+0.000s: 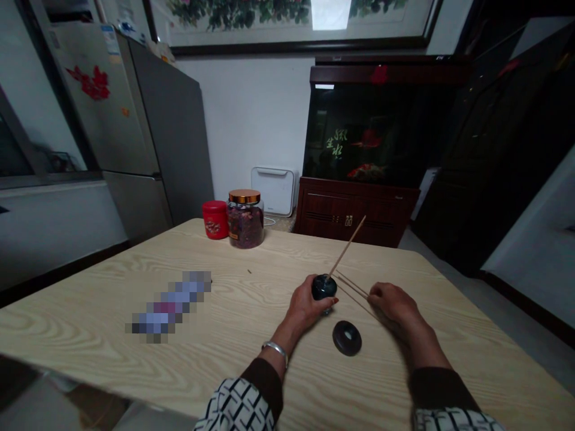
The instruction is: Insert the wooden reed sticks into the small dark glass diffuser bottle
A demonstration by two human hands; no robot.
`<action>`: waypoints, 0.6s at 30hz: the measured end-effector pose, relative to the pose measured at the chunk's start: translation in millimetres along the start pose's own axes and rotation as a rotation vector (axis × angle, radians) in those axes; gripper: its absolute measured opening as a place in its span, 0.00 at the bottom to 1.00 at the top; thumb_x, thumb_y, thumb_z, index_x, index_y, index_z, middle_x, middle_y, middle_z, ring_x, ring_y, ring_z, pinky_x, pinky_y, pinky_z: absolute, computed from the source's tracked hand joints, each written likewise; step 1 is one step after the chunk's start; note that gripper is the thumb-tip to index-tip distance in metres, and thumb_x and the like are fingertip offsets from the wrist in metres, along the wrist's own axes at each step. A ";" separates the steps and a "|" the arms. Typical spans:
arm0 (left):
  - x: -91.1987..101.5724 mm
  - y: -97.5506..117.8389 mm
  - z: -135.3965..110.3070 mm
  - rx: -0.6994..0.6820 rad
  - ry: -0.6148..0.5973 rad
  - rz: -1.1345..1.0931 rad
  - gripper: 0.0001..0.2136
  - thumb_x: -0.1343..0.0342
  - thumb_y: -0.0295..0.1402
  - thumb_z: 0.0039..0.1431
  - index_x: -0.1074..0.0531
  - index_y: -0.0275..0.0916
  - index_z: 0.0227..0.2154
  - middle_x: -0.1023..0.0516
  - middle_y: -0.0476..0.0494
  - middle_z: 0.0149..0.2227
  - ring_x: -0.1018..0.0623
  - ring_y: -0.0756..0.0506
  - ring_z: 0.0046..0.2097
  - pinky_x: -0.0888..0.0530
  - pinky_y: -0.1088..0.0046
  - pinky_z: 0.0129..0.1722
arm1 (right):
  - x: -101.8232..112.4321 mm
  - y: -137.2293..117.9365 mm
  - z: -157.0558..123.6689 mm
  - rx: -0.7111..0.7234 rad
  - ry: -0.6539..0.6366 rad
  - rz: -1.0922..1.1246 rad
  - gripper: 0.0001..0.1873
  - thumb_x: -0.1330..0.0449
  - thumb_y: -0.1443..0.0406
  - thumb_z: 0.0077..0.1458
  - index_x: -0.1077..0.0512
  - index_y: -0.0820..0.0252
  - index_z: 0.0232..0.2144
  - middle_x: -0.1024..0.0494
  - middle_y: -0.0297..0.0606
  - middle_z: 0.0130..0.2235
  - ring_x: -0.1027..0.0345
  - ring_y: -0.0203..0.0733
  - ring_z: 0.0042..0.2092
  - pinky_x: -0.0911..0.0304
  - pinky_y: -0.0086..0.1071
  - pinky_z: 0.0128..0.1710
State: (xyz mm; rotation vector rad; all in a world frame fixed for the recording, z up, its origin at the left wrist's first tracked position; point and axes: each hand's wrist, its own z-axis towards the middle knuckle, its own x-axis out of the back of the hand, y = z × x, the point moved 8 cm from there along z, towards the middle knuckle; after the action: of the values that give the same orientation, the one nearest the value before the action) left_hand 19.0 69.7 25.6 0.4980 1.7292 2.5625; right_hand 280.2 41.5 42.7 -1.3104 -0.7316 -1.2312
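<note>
My left hand [303, 304] is wrapped around a small dark glass bottle [324, 288], holding it upright on the table. A thin wooden stick [348, 246] stands in its mouth, leaning up to the right. To the right of the bottle, my right hand [395, 306] pinches a few more thin sticks [352, 285], whose tips point towards the bottle. Whether those tips touch it I cannot tell. Just in front of the bottle, a dark round disc [345, 342] with a pale centre lies flat on the wood.
The wood-grain table [251, 365] carries a blurred-out long bluish item [173, 305] at left. Towards the far edge stand a red canister [215, 219] and a glass jar [245, 222] with a copper lid. Beyond are a fridge [175, 131] and an aquarium [359, 131].
</note>
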 end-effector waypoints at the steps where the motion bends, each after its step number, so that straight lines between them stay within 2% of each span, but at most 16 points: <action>1: 0.3 -0.2 -0.1 -0.001 0.002 0.007 0.29 0.31 0.41 0.45 0.30 0.40 0.51 0.21 0.42 0.43 0.22 0.42 0.44 0.26 0.67 0.45 | -4.3 1.3 -0.9 -0.012 -0.025 -0.014 0.06 0.41 0.62 0.49 0.23 0.53 0.28 0.20 0.39 0.34 0.28 0.44 0.37 0.43 0.32 0.34; 7: 0.0 -0.7 0.5 0.006 0.005 -0.003 0.30 0.30 0.40 0.44 0.30 0.39 0.51 0.21 0.42 0.44 0.22 0.41 0.44 0.26 0.67 0.45 | -15.4 -0.2 1.4 -0.040 -0.083 -0.010 0.07 0.44 0.64 0.50 0.26 0.55 0.25 0.21 0.38 0.31 0.29 0.41 0.34 0.45 0.31 0.31; 12: -1.2 -1.3 0.6 0.005 -0.004 -0.013 0.29 0.31 0.40 0.44 0.30 0.39 0.50 0.21 0.42 0.43 0.22 0.42 0.44 0.26 0.67 0.44 | -15.2 -0.1 0.9 -0.028 -0.072 0.037 0.07 0.43 0.64 0.50 0.26 0.57 0.24 0.21 0.39 0.30 0.31 0.40 0.33 0.46 0.30 0.31; 16: -0.9 -2.6 0.0 0.010 -0.007 0.008 0.30 0.31 0.41 0.44 0.30 0.39 0.51 0.21 0.42 0.43 0.22 0.41 0.44 0.26 0.67 0.44 | 12.6 -2.0 1.3 -0.006 0.079 0.174 0.07 0.42 0.63 0.50 0.27 0.58 0.24 0.23 0.37 0.27 0.32 0.38 0.31 0.44 0.30 0.31; 18: -0.9 -2.5 -0.1 0.005 -0.007 0.004 0.29 0.31 0.42 0.45 0.30 0.39 0.51 0.21 0.42 0.43 0.22 0.41 0.43 0.26 0.67 0.44 | 40.6 -1.9 -0.1 -0.008 0.261 0.313 0.07 0.42 0.62 0.52 0.26 0.58 0.29 0.23 0.36 0.29 0.31 0.39 0.32 0.41 0.30 0.32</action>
State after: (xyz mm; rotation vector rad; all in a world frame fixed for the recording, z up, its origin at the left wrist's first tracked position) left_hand 19.5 70.4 23.0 0.5101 1.7351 2.5566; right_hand 288.9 31.7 81.1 -1.1896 -0.3217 -1.1217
